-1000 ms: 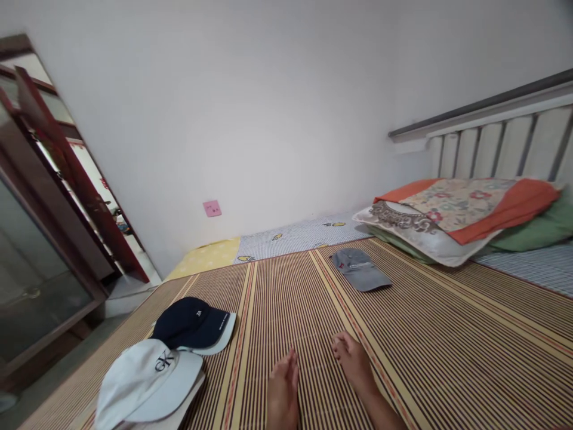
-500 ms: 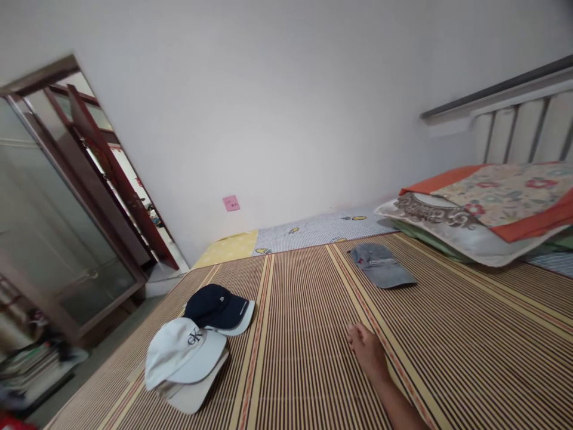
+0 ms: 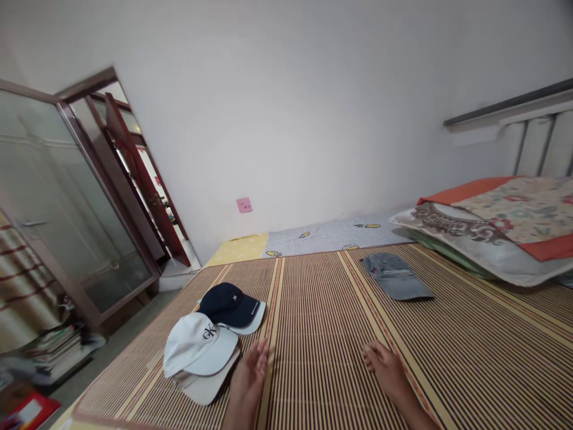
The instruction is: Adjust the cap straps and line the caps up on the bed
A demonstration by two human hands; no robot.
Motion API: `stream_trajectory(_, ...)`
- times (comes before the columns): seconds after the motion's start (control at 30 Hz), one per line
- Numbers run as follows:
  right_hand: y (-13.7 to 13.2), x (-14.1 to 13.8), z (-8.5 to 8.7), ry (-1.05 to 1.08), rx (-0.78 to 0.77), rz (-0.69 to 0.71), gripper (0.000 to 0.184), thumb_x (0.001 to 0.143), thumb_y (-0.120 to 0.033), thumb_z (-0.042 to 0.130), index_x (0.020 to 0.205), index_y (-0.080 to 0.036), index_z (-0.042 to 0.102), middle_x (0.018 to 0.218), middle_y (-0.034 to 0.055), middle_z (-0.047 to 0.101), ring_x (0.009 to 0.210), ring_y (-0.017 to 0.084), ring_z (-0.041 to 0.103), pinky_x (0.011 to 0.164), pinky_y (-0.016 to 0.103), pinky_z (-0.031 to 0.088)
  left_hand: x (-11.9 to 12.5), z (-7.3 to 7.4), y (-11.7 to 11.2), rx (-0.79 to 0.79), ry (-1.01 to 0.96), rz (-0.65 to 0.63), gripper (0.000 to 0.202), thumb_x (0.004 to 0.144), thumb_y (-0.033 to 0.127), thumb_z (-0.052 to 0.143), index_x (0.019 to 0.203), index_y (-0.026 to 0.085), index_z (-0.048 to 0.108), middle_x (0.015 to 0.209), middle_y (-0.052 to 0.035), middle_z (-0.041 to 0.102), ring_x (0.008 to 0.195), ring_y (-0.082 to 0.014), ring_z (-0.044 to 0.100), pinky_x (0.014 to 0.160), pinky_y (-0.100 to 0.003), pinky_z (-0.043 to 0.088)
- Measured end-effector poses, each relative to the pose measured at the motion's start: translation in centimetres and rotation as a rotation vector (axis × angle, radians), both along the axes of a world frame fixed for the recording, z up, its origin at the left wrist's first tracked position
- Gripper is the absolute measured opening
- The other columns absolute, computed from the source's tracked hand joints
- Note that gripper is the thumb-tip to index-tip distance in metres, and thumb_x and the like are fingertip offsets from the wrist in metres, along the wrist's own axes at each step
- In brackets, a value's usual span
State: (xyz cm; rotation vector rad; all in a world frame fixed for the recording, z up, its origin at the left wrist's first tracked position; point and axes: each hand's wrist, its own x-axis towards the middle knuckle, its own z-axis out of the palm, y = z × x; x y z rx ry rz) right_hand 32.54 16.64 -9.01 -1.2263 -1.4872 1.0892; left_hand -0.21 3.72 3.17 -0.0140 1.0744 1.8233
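My left hand is held over the mat just right of the white cap, fingers loosely stretched and holding nothing. The white cap has dark letters and overlaps a beige cap beneath it. Behind them lies a navy cap with a pale brim showing under its own. My right hand hovers on the other side of the mat, its fingers curled in with nothing visible in them. Beyond it rests a grey cap, apart from the hand.
A striped bamboo mat covers the bed. Stacked pillows and a floral cloth lie at the right by the headboard. A glass-panelled door stands at the left, with a pile of papers below it.
My left hand has come into view beside the white cap. The view has shifted, so the caps appear further right. My right hand stays curled over the mat; the caps lie as before.
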Motion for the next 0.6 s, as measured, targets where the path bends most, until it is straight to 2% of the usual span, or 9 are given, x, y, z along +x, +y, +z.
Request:
stream_trajectory(0.1, -2.5, 1.7, -0.8, 0.009, -0.044, 0.047, 0.050, 0.082, -0.071, 0.052, 0.077, -0.024, 0.066, 0.074, 0.0080, 0.075, 0.068, 0.025, 0.072, 0.064, 0.033, 0.058, -2.5, 1.3, 3.8, -0.012, -0.101, 0.055, 0.017, 0.103, 0.008, 0.054, 0.116, 0.011, 0.064, 0.102, -0.0084, 0.073, 0.081, -0.0179, 0.074, 0.062, -0.026, 0.063)
stream_trajectory(0.2, -5.0, 3.0, -1.7, 0.026, -0.076, 0.052, 0.049, 0.083, -0.071, 0.054, 0.078, -0.024, 0.069, 0.076, 0.0083, 0.076, 0.070, 0.025, 0.073, 0.065, 0.032, 0.059, -4.1, 1.4, 6.3, -0.017, -0.186, 0.114, 0.022, 0.104, 0.022, 0.061, 0.125, 0.015, 0.062, 0.110, -0.0071, 0.070, 0.081, -0.0174, 0.071, 0.062, -0.028, 0.063)
stream_trajectory(0.3, -6.1, 3.5, -2.1, 0.034, -0.089, 0.030, 0.049, 0.083, -0.071, 0.053, 0.078, -0.024, 0.069, 0.075, 0.0081, 0.075, 0.071, 0.026, 0.073, 0.065, 0.033, 0.059, -5.0, 1.2, 7.5, -0.021, -0.229, 0.183, 0.027, 0.103, 0.029, 0.063, 0.127, 0.016, 0.061, 0.112, -0.0074, 0.069, 0.081, -0.0175, 0.070, 0.063, -0.029, 0.062)
stream_trajectory(0.47, -5.9, 3.1, -2.0, 0.026, -0.056, -0.010, 0.048, 0.084, -0.070, 0.052, 0.076, -0.025, 0.067, 0.073, 0.0065, 0.073, 0.067, 0.024, 0.070, 0.061, 0.032, 0.056, -6.1, 1.1, 8.4, -0.029, -0.198, 0.259, 0.025, 0.103, 0.032, 0.064, 0.123, 0.016, 0.063, 0.106, -0.0055, 0.069, 0.076, -0.0160, 0.067, 0.061, -0.029, 0.059)
stream_trajectory(0.6, -5.8, 3.1, -2.2, 0.001, -0.082, -0.013, 0.051, 0.085, -0.072, 0.051, 0.076, -0.024, 0.066, 0.066, 0.0046, 0.069, 0.061, 0.023, 0.067, 0.058, 0.031, 0.054, -7.0, 1.9, 9.8, -0.045, -0.103, 0.264, 0.022, 0.102, 0.033, 0.065, 0.117, 0.016, 0.065, 0.102, -0.0040, 0.068, 0.073, -0.0149, 0.065, 0.060, -0.028, 0.058)
